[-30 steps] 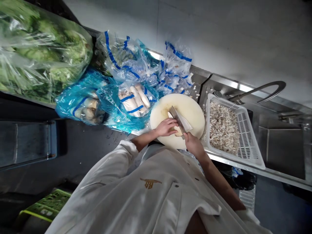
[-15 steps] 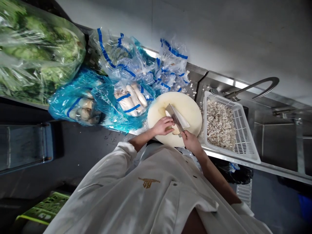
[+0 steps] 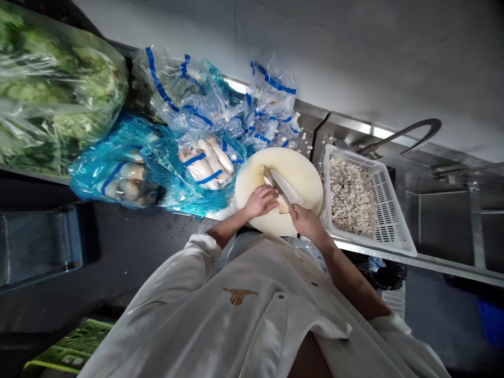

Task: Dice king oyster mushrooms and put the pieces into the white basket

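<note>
A round cream cutting board [image 3: 303,178] lies on the steel counter. My left hand [image 3: 260,202] is curled over a pale king oyster mushroom [image 3: 280,206] on the board, pressing it down. In my right hand [image 3: 307,221] is the handle of a broad cleaver [image 3: 277,186], its blade lying against the mushroom beside my left fingers. Flat white slices rest on the board just right of the blade.
A white slotted basket [image 3: 394,210] of diced mushroom sits over the sink at right, below a curved tap [image 3: 409,131]. Blue-striped bags of mushrooms [image 3: 205,163] and a clear bag of leafy greens [image 3: 51,89] crowd the counter at left. A green crate [image 3: 66,357] stands on the floor.
The view has drifted a little, shifting everything left. The cleaver blade has moved slightly left along the mushroom; both hands keep their grip.
</note>
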{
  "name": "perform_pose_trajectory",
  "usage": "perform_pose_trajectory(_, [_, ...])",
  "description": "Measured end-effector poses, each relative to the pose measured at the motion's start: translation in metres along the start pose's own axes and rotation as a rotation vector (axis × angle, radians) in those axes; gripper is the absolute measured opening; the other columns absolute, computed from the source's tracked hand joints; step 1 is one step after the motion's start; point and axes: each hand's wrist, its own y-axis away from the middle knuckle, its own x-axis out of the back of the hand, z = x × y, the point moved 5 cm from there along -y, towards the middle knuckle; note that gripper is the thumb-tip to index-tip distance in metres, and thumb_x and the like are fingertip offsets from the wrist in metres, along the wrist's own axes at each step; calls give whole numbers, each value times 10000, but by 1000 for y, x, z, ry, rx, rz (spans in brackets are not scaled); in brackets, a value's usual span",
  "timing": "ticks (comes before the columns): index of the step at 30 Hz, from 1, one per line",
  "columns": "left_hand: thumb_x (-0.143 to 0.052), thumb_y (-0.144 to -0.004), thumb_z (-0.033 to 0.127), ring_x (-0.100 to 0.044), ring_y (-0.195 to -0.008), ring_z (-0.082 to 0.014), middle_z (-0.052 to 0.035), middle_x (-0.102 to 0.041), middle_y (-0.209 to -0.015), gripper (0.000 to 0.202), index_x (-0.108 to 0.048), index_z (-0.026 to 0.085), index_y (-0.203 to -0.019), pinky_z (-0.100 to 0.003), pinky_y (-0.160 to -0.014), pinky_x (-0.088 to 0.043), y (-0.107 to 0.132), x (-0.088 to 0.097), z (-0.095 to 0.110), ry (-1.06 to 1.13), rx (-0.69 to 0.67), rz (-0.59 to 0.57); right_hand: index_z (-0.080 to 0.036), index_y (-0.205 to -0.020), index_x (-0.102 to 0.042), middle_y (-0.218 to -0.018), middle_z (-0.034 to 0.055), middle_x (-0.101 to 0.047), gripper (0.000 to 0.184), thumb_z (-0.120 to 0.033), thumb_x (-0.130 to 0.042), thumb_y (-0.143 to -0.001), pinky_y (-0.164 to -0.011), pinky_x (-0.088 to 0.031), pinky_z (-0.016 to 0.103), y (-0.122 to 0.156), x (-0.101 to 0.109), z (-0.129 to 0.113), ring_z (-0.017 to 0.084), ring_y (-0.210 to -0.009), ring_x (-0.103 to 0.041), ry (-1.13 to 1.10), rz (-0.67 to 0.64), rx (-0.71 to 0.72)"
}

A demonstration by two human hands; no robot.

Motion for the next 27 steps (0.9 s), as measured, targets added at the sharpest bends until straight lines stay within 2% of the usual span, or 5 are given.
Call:
perform_pose_trajectory(3, [-589, -1052, 450, -578, -1339, -300, -137, -646, -1334, 338, -684, 239, -1300, -550, -1151, -506, 1, 2, 0, 1, 23, 72, -191, -1133, -703, -1049, 119, -802, 396, -383, -357, -1148, -756, -390, 285, -2, 4, 1, 237, -947, -730, 5, -17, -3])
perform_pose_trajectory(7, [-651, -997, 510, -585, -1330, -306, -138, -653, -1323, 376, -709, 243, -1256, -542, -1159, -511, 2, -3, 8, 38, -121, -10, -181, -1186, -696, -1131, 132, -800, 407, -350, -328, -1153, -780, -404, 287, -14, 1, -11, 240, -992, -728, 9, -31, 9])
perform_pose_trajectory(11, [-643, -990, 549, -587, -1324, -315, -144, -655, -1315, 407, -716, 243, -1248, -558, -1169, -495, -1, -2, 4, 46, -52, -8, -182, -1220, -690, -1113, 132, -800, 395, -357, -342, -1150, -773, -398, 290, -20, 8, -20, 239, -956, -723, 6, -9, 41])
perform_pose_trajectory(19, [-603, -1026, 555, -579, -1350, -310, -131, -678, -1300, 387, -725, 253, -1237, -547, -1194, -461, -1, 3, 6, 87, -26, -53, -202, -1092, -708, -876, 94, -769, 333, -359, -416, -1124, -654, -288, 305, 33, 36, 9, 212, -754, -674, -63, 86, 45])
perform_pose_trajectory(27, [-627, -1022, 513, -602, -1309, -312, -135, -675, -1297, 367, -711, 233, -1245, -551, -1167, -493, -4, 2, 5, 82, -33, -31, -202, -1144, -700, -802, 76, -742, 318, -348, -419, -1119, -616, -247, 302, 44, 20, 12, 192, -673, -638, -93, 102, 39])
